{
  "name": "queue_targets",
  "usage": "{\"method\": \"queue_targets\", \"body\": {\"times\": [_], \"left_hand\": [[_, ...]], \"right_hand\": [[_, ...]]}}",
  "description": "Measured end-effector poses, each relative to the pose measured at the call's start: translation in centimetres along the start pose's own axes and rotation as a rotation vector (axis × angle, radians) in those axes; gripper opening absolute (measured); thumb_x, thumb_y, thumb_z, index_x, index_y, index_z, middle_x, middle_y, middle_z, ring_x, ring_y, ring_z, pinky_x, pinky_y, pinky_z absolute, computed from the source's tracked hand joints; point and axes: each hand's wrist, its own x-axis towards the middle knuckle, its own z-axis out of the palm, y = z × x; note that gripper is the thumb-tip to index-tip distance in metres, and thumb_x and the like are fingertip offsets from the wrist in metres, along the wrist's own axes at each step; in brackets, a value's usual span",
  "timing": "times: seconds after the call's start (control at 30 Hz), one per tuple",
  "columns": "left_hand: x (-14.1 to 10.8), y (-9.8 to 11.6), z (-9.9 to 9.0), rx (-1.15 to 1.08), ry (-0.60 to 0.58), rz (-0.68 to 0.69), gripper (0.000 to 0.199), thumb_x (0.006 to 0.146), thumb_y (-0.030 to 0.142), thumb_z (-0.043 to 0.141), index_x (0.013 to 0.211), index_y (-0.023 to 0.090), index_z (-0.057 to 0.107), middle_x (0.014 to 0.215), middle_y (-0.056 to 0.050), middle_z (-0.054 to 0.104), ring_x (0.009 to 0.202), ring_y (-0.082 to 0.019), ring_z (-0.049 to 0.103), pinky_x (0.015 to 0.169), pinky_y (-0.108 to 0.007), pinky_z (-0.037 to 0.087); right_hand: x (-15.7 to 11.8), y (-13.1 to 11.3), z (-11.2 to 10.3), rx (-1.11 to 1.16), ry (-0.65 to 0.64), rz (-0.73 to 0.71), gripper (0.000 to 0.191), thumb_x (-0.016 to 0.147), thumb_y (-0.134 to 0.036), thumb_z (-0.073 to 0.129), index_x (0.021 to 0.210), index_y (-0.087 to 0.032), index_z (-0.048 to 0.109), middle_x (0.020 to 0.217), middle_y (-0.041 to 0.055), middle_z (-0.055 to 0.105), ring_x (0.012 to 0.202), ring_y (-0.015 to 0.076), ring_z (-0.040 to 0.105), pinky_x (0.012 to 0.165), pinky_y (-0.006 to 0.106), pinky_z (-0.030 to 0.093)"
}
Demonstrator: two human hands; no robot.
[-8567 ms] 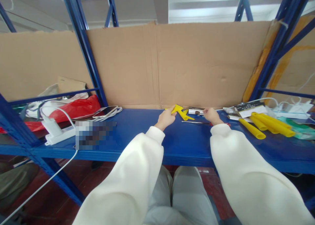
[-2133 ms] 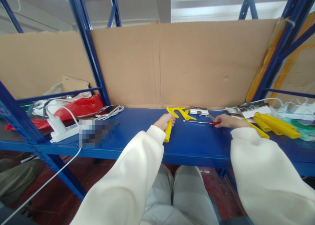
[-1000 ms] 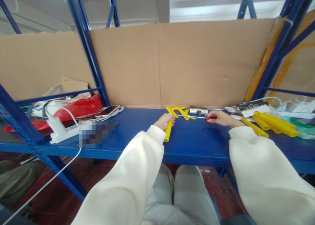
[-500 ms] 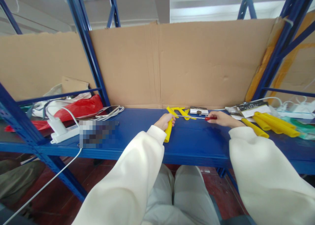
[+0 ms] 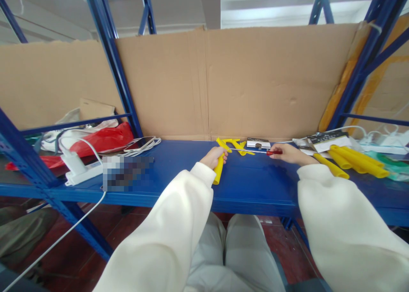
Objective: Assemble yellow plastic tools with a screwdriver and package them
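The yellow piece (image 5: 218, 175) is partly covered by the left hand (image 5: 212, 157), the screwdriver (image 5: 249, 151) by the right hand (image 5: 285, 153); its tip is too small to be made out. A dark item (image 5: 128, 176) is obscured by pixelation, a green packet (image 5: 398, 173) cut by the right edge.

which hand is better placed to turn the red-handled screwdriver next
Right, most likely: the right hand grips the red-handled screwdriver by its handle, while the left hand is busy holding a yellow piece near the shaft's tip.
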Motion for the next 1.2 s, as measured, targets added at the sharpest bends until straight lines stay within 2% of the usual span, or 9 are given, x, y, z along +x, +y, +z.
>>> {"method": "queue_targets", "body": {"times": [0.63,0.77,0.9,1.2], "left_hand": [[0.0,0.1,0.0,-0.003,-0.005,-0.014,0.022,0.087,-0.002,0.042,0.077,0.015,0.051,0.051,0.005,0.044,0.038,-0.005,0.034,0.038,-0.015,0.027],[0.0,0.0,0.1,0.023,0.019,0.014,0.025,0.088,-0.003,0.042,0.073,0.016,0.049,0.05,0.005,0.044,0.038,-0.005,0.034,0.039,-0.016,0.027],[0.0,-0.1,0.1,0.061,0.048,0.092,0.027,0.089,-0.002,0.046,0.07,0.017,0.048,0.049,0.006,0.042,0.038,-0.005,0.035,0.041,-0.016,0.027],[-0.4,0.3,-0.1,0.26,0.141,0.184,0.027,0.083,-0.004,0.052,0.066,0.017,0.05,0.049,0.005,0.042,0.044,-0.008,0.038,0.046,-0.021,0.03]], "right_hand": [[0.1,0.1,0.1,-0.031,0.032,-0.043,0.033,0.07,-0.056,0.068,0.07,-0.024,0.062,0.071,0.0042,0.071,0.071,0.023,0.065,0.07,0.035,0.052],[0.0,-0.3,0.2,-0.065,0.076,-0.05,0.024,0.07,-0.047,0.068,0.07,-0.024,0.061,0.072,0.0047,0.072,0.073,0.024,0.066,0.072,0.036,0.053],[-0.1,-1.1,0.1,-0.121,0.129,-0.067,0.013,0.073,-0.036,0.063,0.076,-0.023,0.063,0.083,0.0071,0.074,0.078,0.0254,0.068,0.078,0.038,0.054],[-0.2,-2.5,0.5,-0.286,0.183,-0.171,0.018,0.084,-0.03,0.056,0.092,-0.022,0.07,0.093,0.0108,0.076,0.085,0.0273,0.069,0.081,0.039,0.054]]}}
